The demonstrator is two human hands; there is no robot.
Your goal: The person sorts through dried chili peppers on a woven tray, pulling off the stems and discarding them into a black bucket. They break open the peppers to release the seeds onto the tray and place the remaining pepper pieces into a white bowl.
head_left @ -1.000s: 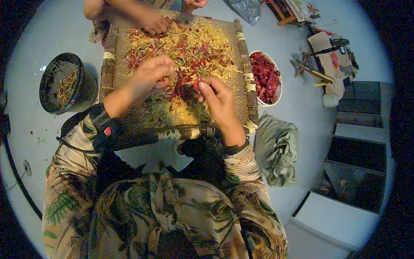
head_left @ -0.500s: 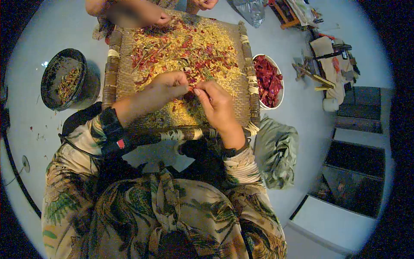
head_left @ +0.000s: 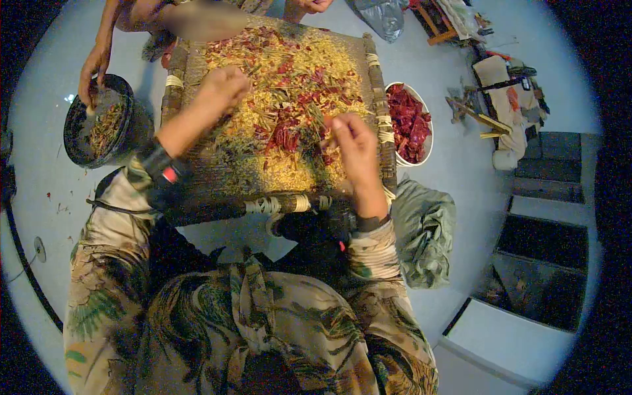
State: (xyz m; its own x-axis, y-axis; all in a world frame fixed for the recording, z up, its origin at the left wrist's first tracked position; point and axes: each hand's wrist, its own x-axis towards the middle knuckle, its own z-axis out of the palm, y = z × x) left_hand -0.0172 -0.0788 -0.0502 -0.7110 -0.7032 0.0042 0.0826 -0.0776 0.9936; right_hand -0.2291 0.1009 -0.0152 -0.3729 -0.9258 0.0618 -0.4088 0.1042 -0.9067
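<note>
A woven tray (head_left: 164,117) with a wooden frame lies in front of me, covered with yellow seeds, broken dried red chillies (head_left: 284,138) and stems. My left hand (head_left: 222,92) hovers above its left side, fingers curled closed; what they hold, if anything, is hidden. Over the right side, my right hand (head_left: 357,143) pinches thumb against forefinger, with a reddish bit of dried chilli (head_left: 330,123) at the fingertips. Beyond the tray's right edge, a white bucket (head_left: 431,141) holds dark red chilli skins.
Left of the tray stands a black bucket (head_left: 135,131) with stems inside, and a co-worker's hand (head_left: 95,76) reaches into it. Another hand (head_left: 309,6) shows at the tray's far edge. A green cloth (head_left: 424,230) lies on the floor at right.
My hands have parted: the left went up and left, the right shifted right. The co-worker's arm has swung from the tray to the black bucket.
</note>
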